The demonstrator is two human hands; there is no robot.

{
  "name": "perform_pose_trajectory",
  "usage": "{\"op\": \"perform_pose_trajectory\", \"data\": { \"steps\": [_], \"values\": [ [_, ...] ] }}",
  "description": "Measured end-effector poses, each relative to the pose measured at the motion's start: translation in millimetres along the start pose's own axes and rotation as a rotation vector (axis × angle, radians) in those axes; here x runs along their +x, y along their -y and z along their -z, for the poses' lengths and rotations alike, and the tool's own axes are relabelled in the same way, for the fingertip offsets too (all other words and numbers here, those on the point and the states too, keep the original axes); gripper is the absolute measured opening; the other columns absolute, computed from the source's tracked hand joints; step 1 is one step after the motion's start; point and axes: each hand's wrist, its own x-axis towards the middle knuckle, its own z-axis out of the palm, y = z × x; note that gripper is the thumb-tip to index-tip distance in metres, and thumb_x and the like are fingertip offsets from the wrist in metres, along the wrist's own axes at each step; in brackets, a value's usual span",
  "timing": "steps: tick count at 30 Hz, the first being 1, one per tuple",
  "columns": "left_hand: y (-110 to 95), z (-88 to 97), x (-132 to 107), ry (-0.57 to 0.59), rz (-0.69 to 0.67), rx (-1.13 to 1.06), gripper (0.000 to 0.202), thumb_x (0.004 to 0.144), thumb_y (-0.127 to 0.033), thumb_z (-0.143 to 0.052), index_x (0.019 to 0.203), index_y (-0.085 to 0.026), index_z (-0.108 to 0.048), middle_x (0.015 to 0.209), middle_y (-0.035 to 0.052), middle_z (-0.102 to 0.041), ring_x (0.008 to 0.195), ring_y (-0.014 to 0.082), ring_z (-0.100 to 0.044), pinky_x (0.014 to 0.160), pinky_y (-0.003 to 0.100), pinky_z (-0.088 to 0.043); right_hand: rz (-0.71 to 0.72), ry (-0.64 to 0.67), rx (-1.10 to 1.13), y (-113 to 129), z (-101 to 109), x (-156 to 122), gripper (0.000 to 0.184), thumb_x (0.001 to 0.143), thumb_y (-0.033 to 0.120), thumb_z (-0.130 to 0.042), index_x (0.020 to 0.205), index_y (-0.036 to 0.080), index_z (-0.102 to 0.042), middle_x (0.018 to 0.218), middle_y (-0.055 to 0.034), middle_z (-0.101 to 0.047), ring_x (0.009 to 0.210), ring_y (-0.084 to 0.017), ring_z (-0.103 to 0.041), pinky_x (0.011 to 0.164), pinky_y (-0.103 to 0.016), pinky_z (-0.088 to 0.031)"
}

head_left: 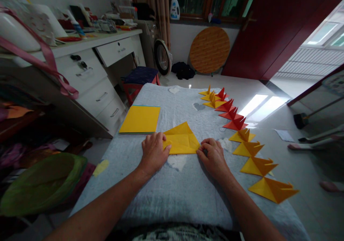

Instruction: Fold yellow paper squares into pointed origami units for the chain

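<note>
A partly folded sheet of yellow origami paper [180, 140] lies on the cloth-covered table in front of me, its peak pointing away and its near edge straight. Crease lines cross its surface. My left hand [155, 149] grips its left end, thumb on top and fingers curled at the side. At the opposite end, my right hand [212, 154] pinches the right corner between thumb and forefinger. Just beyond my left hand sits a stack of square paper [140, 119], yellow on top with a thin green-blue edge showing.
Along the table's right side runs a row of folded yellow paper cranes [259, 165] and red paper cranes [233, 121]. The table's light blue cloth [172, 198] has heart patches. A stool [141, 77] and white desk [88, 80] stand to the left, with a green-lined bin [43, 183] nearer.
</note>
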Motion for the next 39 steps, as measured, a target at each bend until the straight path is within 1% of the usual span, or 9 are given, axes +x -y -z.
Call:
{"op": "perform_pose_trajectory", "data": {
  "steps": [6, 10, 14, 17, 19, 22, 24, 26, 39],
  "values": [
    [-2.6, 0.7, -2.0, -0.043, -0.103, -0.028, 0.020, 0.089, -0.022, -0.061, 0.108, -0.025, -0.065, 0.110, 0.0072, -0.062, 0.107, 0.0285, -0.050, 0.090, 0.041, -0.037, -0.015, 0.012, 0.003, 3.0, 2.6, 0.3, 0.015, 0.082, 0.017, -0.063, 0.068, 0.021, -0.061, 0.095, -0.0078, -0.065, 0.094, -0.027, -0.054, 0.086, -0.043, -0.041],
    [-1.5, 0.4, 1.3, -0.016, -0.294, -0.054, 0.018, 0.090, -0.017, -0.060, 0.095, -0.028, -0.073, 0.103, 0.0053, -0.067, 0.104, 0.0265, -0.051, 0.090, 0.042, -0.036, -0.024, 0.006, -0.001, 3.3, 2.3, 0.3, 0.014, 0.081, 0.016, -0.064, 0.067, 0.021, -0.061, 0.096, -0.0078, -0.065, 0.094, -0.027, -0.054, 0.086, -0.043, -0.042],
    [1.4, 0.6, 2.2, 0.053, -0.486, -0.026, 0.019, 0.091, -0.012, -0.057, 0.090, -0.024, -0.072, 0.094, 0.0050, -0.069, 0.098, 0.0236, -0.056, 0.089, 0.039, -0.040, -0.013, -0.004, 0.006, 2.7, 1.7, 0.2, 0.015, 0.081, 0.017, -0.063, 0.067, 0.021, -0.062, 0.096, -0.0078, -0.065, 0.093, -0.026, -0.053, 0.086, -0.043, -0.042],
    [-0.8, 3.0, -6.8, 0.116, -0.548, 0.081, 0.020, 0.094, -0.011, -0.052, 0.094, -0.019, -0.070, 0.097, 0.0083, -0.068, 0.094, 0.0238, -0.059, 0.085, 0.037, -0.045, -0.010, -0.002, 0.011, 2.8, 2.3, 0.2, 0.015, 0.082, 0.017, -0.063, 0.067, 0.022, -0.062, 0.095, -0.0075, -0.065, 0.093, -0.026, -0.053, 0.086, -0.043, -0.041],
    [-5.0, 5.1, -16.5, 0.133, -0.560, 0.136, 0.023, 0.095, -0.012, -0.051, 0.107, -0.018, -0.069, 0.104, 0.0099, -0.067, 0.098, 0.0245, -0.059, 0.087, 0.037, -0.047, -0.017, 0.001, 0.008, 3.3, 2.9, 0.2, 0.015, 0.082, 0.017, -0.064, 0.067, 0.022, -0.063, 0.095, -0.0077, -0.065, 0.093, -0.027, -0.053, 0.086, -0.043, -0.041],
    [-11.8, 6.9, -29.6, 0.124, -0.593, 0.174, 0.047, 0.094, -0.037, -0.061, 0.139, -0.025, -0.055, 0.118, 0.0124, -0.063, 0.110, 0.0299, -0.056, 0.095, 0.042, -0.046, -0.028, 0.005, 0.005, 4.0, 3.6, 0.2, 0.014, 0.082, 0.016, -0.064, 0.068, 0.021, -0.063, 0.097, -0.0080, -0.065, 0.094, -0.027, -0.053, 0.087, -0.043, -0.041],
    [-14.0, 6.3, -34.3, 0.132, -0.601, 0.187, 0.065, 0.086, -0.054, -0.067, 0.145, -0.029, -0.051, 0.120, 0.0143, -0.061, 0.114, 0.0338, -0.053, 0.097, 0.046, -0.045, -0.030, 0.003, 0.003, 3.9, 3.7, 0.0, 0.014, 0.082, 0.017, -0.064, 0.069, 0.021, -0.064, 0.098, -0.0079, -0.065, 0.096, -0.027, -0.053, 0.088, -0.043, -0.041],
    [-13.6, 4.3, -35.6, 0.137, -0.601, 0.186, 0.072, 0.082, -0.062, -0.067, 0.145, -0.031, -0.052, 0.122, 0.0156, -0.060, 0.115, 0.0358, -0.051, 0.098, 0.049, -0.044, -0.030, 0.000, -0.003, 3.0, 3.9, -0.4, 0.014, 0.083, 0.017, -0.064, 0.069, 0.021, -0.064, 0.098, -0.0077, -0.065, 0.097, -0.027, -0.053, 0.089, -0.043, -0.040],
    [-6.1, -1.6, -34.8, 0.086, -0.631, 0.188, 0.063, 0.089, -0.064, -0.057, 0.143, -0.031, -0.053, 0.141, 0.0112, -0.056, 0.129, 0.0345, -0.047, 0.108, 0.052, -0.033, -0.063, 0.005, -0.066, -0.9, 7.9, -2.0, 0.010, 0.083, 0.019, -0.065, 0.073, 0.020, -0.067, 0.103, -0.0084, -0.065, 0.101, -0.027, -0.052, 0.090, -0.041, -0.039]
  ]
}}
